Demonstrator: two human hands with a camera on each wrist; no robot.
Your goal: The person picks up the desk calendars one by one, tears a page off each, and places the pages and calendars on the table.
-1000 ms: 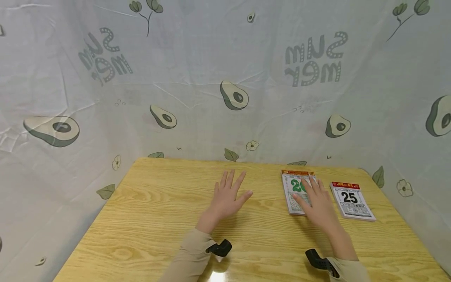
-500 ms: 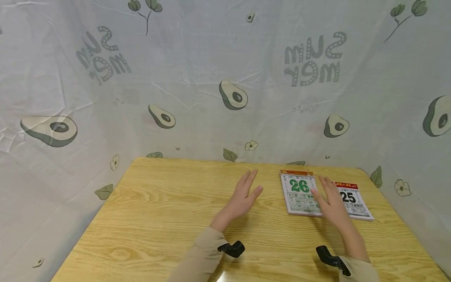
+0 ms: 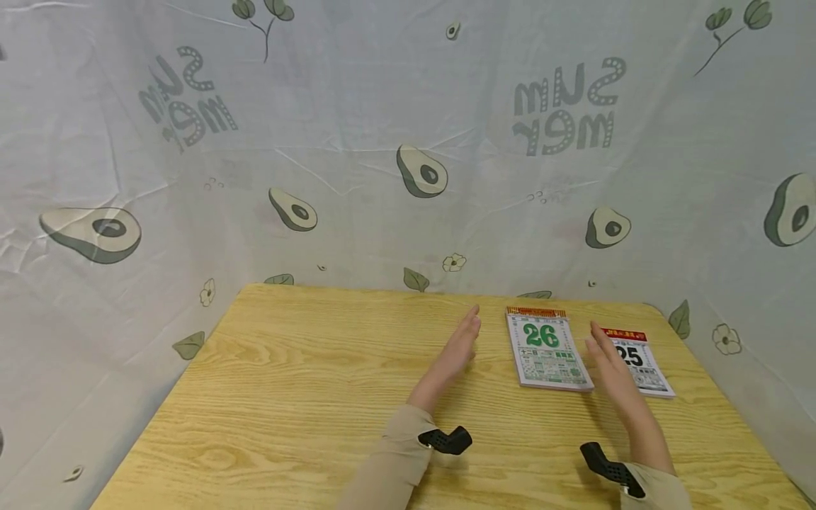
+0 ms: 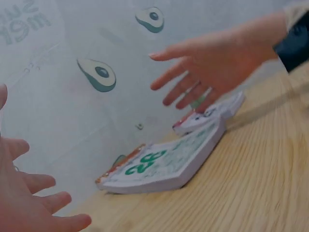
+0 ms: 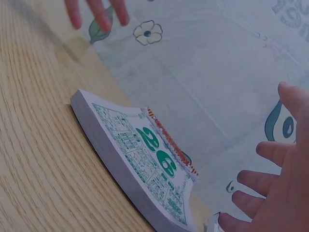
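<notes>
A thick tear-off calendar pad with a green 26 and a red-and-yellow top strip lies on the table's right half. My left hand is held to its left, palm turned inward, fingers straight and touching nothing. On the other side, my right hand hovers with straight fingers, palm facing the pad. A smaller calendar pad with a black 25 and red top lies further right, partly hidden behind the right hand. Both wrist views show spread fingers apart from the green-numbered calendar pad.
The wooden table extends to the left of both pads. A white curtain with avocado prints hangs along its back and sides. Black camera mounts sit on the wrists above beige sleeves.
Both hands have moved right and turned from palms down to palms facing each other. The right hand has left the space above the 26 pad, uncovering it; the pads stay put.
</notes>
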